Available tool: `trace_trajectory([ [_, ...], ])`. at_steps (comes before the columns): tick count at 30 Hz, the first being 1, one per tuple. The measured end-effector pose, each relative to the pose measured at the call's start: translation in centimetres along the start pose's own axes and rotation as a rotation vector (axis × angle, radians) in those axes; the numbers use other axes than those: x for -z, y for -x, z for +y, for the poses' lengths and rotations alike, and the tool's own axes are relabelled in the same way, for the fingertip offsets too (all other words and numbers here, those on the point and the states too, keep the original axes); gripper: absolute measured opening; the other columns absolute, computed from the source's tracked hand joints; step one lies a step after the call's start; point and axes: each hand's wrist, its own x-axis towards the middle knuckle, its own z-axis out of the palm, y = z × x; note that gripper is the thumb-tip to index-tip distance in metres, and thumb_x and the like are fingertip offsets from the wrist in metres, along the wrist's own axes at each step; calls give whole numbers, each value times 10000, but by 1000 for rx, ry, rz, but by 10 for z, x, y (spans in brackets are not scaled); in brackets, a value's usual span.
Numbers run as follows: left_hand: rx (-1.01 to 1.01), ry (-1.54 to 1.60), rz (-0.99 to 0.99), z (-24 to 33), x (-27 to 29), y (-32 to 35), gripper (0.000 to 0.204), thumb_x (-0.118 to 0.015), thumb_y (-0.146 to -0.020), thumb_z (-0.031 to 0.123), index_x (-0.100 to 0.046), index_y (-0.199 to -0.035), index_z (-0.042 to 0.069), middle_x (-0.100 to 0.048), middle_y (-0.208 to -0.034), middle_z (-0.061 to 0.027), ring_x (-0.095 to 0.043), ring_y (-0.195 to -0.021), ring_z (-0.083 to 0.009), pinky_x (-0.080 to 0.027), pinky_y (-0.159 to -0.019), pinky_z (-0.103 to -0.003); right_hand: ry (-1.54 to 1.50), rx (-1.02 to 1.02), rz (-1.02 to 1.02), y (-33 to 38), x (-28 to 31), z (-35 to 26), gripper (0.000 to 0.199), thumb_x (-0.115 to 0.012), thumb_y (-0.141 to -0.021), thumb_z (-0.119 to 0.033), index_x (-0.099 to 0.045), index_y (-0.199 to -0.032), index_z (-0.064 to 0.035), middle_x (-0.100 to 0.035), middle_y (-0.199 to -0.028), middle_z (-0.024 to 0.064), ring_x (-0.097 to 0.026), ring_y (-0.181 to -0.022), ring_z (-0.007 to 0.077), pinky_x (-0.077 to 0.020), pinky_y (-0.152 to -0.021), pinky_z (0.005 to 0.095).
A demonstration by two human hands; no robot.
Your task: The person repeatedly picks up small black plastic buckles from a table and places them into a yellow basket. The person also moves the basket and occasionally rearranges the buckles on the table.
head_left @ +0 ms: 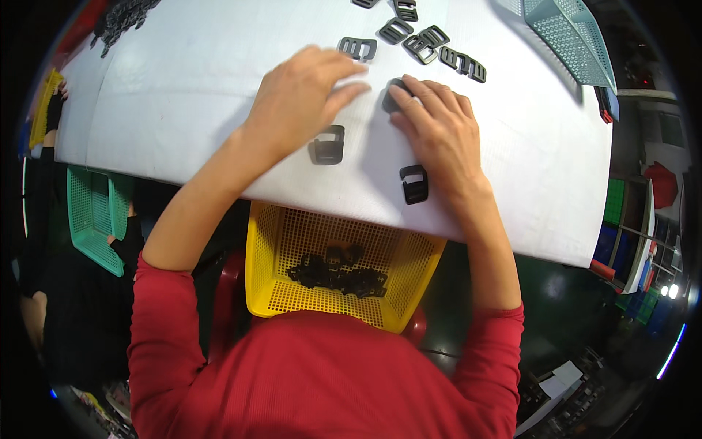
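Note:
My left hand [301, 94] is held over the white table with nothing seen in it, its thumb apart from the fingers and slightly blurred. Under the fingertips of my right hand [444, 130] is a dark plastic buckle [395, 96], partly covered by them. A loose black buckle [415, 184] lies beside my right wrist. Another buckle [328, 145], blurred, is just below my left hand. Beyond my left fingertips lies a slotted buckle [357, 49]. Several more black buckles [420, 49] are grouped farther back.
A yellow basket [257, 256] holding black buckles [340, 274] sits below the table's near edge. A pale blue-green basket [574, 40] stands far right. Dark pieces [121, 20] are heaped far left. Another person's dark sleeve [130, 238] is beside a green basket [82, 227].

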Motion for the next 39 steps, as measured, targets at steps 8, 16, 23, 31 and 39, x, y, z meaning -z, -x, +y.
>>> trace_trajectory([
  [8,-142,-248,-43,-41,-34,-34,269,-613,-899,203,-649,-1121,56,-662,-1063,-58,-590,-1003,-224,-508,-833,-350,-411,-468,-194,-4,29,-13,114,-645,-845,-118,-707,-928,-68,-686,-962,76,-622,-906,259,-492,-775,350],
  [16,185,5,-295,-28,-8,-35,232,-628,-893,178,-665,-1086,56,-678,-999,-75,-609,-936,-245,-506,-785,-343,-149,-365,-73,25,29,28,249,-703,-788,-109,-708,-1034,-72,-695,-988,52,-614,-942,234,-506,-793,343],
  [23,-197,-127,12,-48,-48,-68,286,-646,-880,215,-666,-1137,91,-641,-1189,-51,-561,-1042,-231,-483,-911,-340,-221,-401,-183,0,39,47,216,-673,-829,-145,-716,-1029,-75,-704,-963,51,-610,-936,233,-500,-782,349],
  [31,287,221,-276,-31,-24,-85,239,-615,-896,175,-685,-1097,67,-695,-1021,-86,-635,-817,-238,-503,-784,-337,197,18,-26,-18,-14,100,208,-639,-855,-199,-682,-1041,-114,-691,-1052,12,-600,-1037,205,-425,-927,393],
  [39,-167,-44,12,-38,-34,-81,198,-635,-871,168,-701,-1031,71,-679,-1002,-91,-626,-862,-243,-496,-802,-347,-488,-545,-365,-26,44,76,154,-619,-886,-140,-731,-966,-70,-707,-881,121,-662,-777,259,-502,-781,387],
])
